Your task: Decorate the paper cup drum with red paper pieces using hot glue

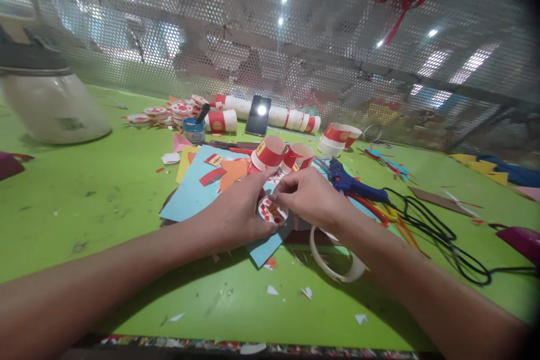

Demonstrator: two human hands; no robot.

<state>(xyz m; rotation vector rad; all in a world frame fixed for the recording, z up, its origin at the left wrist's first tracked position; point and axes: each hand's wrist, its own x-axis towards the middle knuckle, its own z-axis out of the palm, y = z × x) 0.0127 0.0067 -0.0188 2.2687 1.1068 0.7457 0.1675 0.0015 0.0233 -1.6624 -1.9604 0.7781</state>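
Note:
A small round white disc [270, 212] with red patches and a brown piece on it lies between my hands, over light blue paper [194, 185]. My left hand [242, 202] grips the disc's left edge between thumb and fingers. Above the disc's upper right edge, my right hand [306, 194] has its fingertips pinched together; whatever they hold is too small to make out. Just beyond my hands stand a red and white paper cup piece [270, 153] and a second one [298, 156]. An orange paper piece [233, 173] lies on the blue sheet.
A blue glue gun [356, 184] with a black cable and orange-handled scissors are at right. A tape ring [337, 256] lies near my right forearm. Farther back are a phone [258, 115], stacked cups [221, 121], a blue jar [194, 130] and decorated discs [182, 108]. A kettle [53, 95] stands left.

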